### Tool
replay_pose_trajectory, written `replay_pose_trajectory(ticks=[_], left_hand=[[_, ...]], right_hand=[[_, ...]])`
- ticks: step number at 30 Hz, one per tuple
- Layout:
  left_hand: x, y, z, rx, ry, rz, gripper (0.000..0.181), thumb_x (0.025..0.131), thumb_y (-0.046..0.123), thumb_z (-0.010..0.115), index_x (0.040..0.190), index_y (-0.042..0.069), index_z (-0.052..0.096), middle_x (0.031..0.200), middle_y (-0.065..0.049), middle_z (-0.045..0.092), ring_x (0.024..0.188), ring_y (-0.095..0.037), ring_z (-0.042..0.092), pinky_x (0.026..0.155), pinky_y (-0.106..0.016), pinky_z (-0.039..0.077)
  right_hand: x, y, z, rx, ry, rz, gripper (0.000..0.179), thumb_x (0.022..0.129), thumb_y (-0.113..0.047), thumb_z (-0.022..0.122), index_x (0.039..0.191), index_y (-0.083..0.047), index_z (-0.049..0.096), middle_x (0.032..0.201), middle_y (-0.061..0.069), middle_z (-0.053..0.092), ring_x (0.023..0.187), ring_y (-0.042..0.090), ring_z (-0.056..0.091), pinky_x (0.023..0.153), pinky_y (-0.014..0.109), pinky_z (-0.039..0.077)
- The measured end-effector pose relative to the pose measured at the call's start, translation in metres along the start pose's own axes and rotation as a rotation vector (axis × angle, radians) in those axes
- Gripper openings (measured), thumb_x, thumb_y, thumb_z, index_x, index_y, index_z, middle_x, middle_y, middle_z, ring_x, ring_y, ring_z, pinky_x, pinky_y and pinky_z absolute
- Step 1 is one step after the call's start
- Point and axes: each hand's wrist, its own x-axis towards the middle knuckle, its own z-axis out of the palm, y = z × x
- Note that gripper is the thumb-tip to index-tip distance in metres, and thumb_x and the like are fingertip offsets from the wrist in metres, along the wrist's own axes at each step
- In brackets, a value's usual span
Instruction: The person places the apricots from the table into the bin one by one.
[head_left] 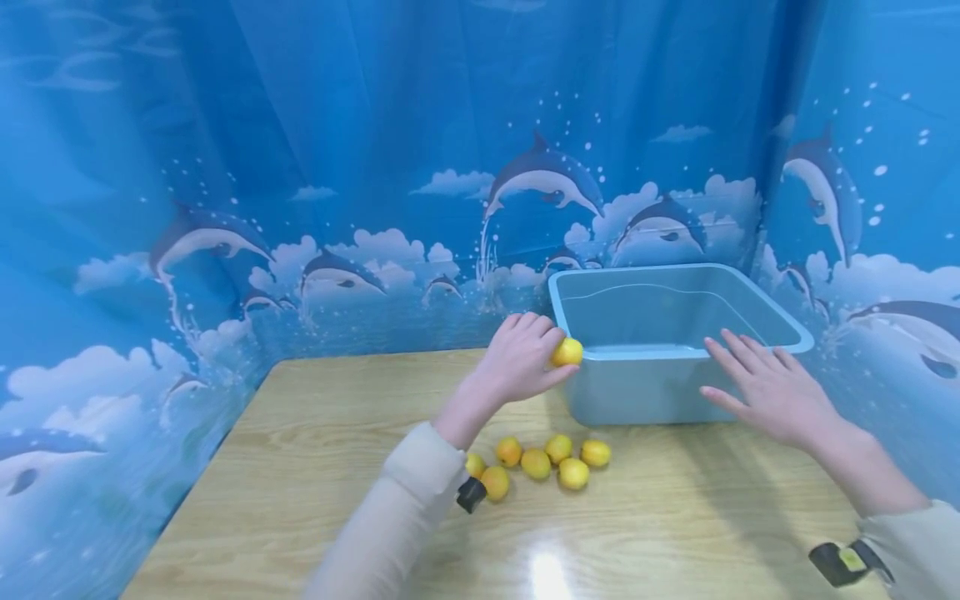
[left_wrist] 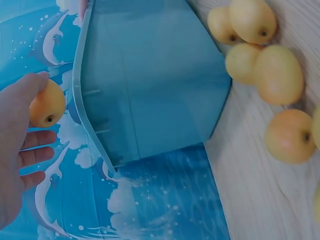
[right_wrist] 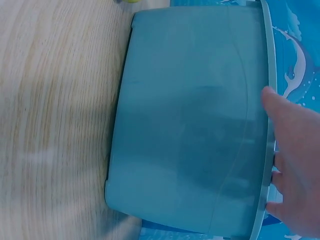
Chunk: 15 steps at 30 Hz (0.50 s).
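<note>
My left hand [head_left: 522, 358] holds a yellow-orange fruit [head_left: 567, 352], loquat- or apricot-like, between thumb and fingers. It is at the near left corner of a blue-grey plastic tub [head_left: 645, 387]. In the left wrist view the held fruit [left_wrist: 48, 103] shows a dark spot at its end. My right hand [head_left: 772, 387] is spread with straight fingers over the tub's near right rim and holds nothing. In the right wrist view the right hand [right_wrist: 297, 160] is beside the rim; whether it touches cannot be told. Several similar fruits [head_left: 536, 464] lie grouped on the table before the tub.
The wooden table [head_left: 337, 467] carries the tub at its back right. Behind and on both sides hangs a blue curtain [head_left: 420, 125] printed with dolphins and clouds. Dark straps with small devices [head_left: 838, 564] are worn at both wrists.
</note>
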Motion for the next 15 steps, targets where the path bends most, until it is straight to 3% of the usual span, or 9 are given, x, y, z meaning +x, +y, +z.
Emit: replay_pose_trajectory(ticks=[6,15], left_hand=[[0.015,0.005,-0.003,0.01,-0.026,-0.016,0.04,0.087,0.053,0.052,0.104,0.018,0.062,0.095,0.003,0.056,0.092,-0.015,0.048,0.081,-0.03,0.038],[0.035,0.01,-0.006,0.019,-0.073,-0.025,0.042,0.088,0.054,0.051,0.108,0.018,0.061,0.095,0.004,0.053,0.089,-0.014,0.045,0.08,-0.029,0.036]], right_hand=[[-0.002,-0.001,0.001,-0.006,0.038,-0.021,0.071,0.094,-0.044,0.047,0.146,-0.003,0.022,0.145,0.026,0.024,0.131,0.045,0.023,0.1,0.06,0.019],[-0.005,0.001,0.0,0.027,0.045,-0.037,0.069,0.095,-0.041,0.047,0.146,-0.004,0.02,0.146,0.027,0.022,0.132,0.045,0.018,0.101,0.06,0.016]])
